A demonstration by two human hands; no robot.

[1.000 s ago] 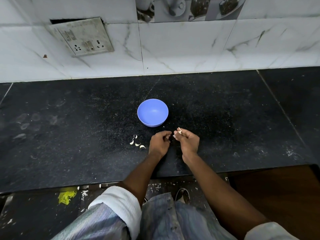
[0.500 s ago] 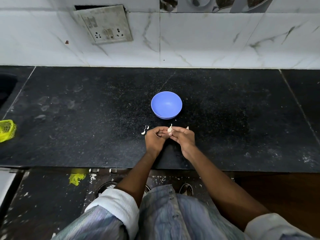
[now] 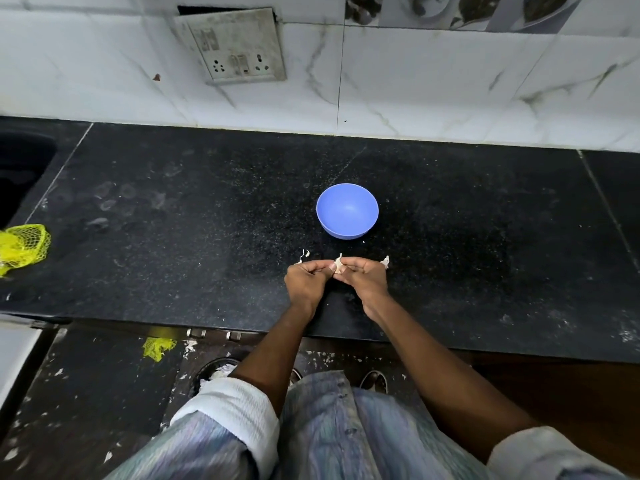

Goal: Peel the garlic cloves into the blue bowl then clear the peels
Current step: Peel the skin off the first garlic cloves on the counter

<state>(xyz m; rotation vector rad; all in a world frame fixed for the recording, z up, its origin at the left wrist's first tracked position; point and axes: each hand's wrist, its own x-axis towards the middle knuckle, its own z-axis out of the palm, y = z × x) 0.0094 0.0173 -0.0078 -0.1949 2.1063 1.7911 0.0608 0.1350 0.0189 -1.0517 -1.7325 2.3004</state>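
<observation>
A blue bowl (image 3: 347, 210) stands on the black counter (image 3: 173, 216), and nothing shows inside it. Just in front of it my two hands meet over the counter. A garlic clove (image 3: 338, 265) with skin sticking up is pinched between the fingertips of my left hand (image 3: 306, 280) and my right hand (image 3: 363, 277). Small white peels (image 3: 304, 257) lie on the counter by my left hand. Another peel (image 3: 385, 261) shows beside my right hand's far edge.
A yellow mesh bag (image 3: 24, 245) lies at the counter's left edge beside a dark sink (image 3: 17, 174). A socket plate (image 3: 239, 46) hangs on the tiled wall behind. A yellow scrap (image 3: 157, 347) lies on the floor below the counter's front edge.
The camera view has shifted, so the bowl and hands sit further right and the mesh bag has come into view. My hands stay together on the clove, fingers working its skin.
</observation>
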